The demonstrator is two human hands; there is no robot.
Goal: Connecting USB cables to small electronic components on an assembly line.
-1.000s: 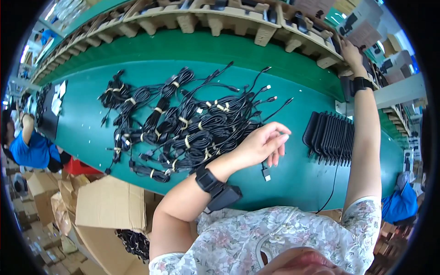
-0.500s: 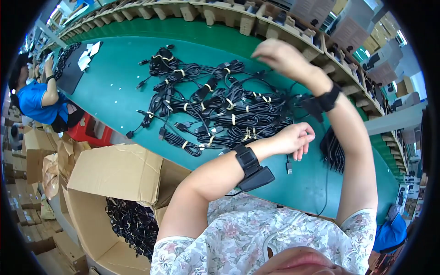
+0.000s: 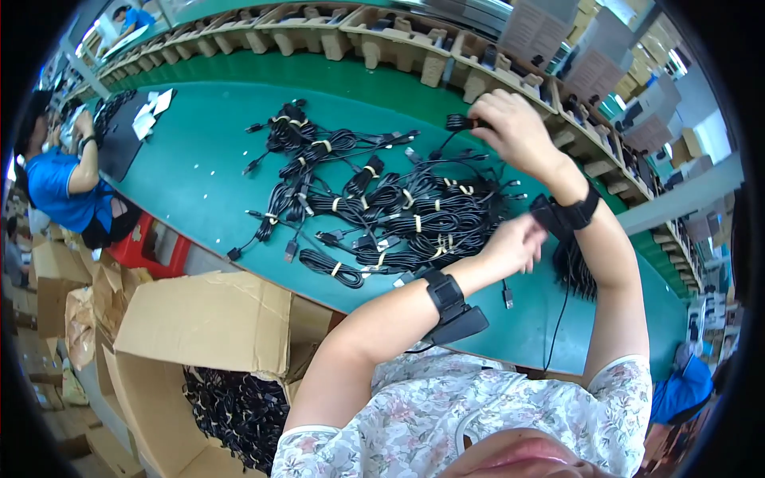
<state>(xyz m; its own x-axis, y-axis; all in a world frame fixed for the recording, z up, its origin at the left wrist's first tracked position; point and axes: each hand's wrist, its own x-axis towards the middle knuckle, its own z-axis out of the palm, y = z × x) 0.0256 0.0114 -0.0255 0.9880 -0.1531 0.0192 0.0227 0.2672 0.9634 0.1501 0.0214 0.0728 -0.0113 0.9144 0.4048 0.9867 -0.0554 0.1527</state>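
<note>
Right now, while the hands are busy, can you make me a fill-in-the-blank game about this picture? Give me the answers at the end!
1. The right hand holds a cable bundle coloured ____.
2. The left hand is over a table coloured ____.
3. The open box, with more cables inside, is made of ____.
4. The stool near the co-worker on the left is coloured ____.

Missing words: black; green; cardboard; red.

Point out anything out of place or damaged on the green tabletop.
Small white flecks dot the green tabletop left of the heaped black coiled cables, looking like stray litter. White paper sheets lie askew on the flat black mat. No damage is evident.
</note>
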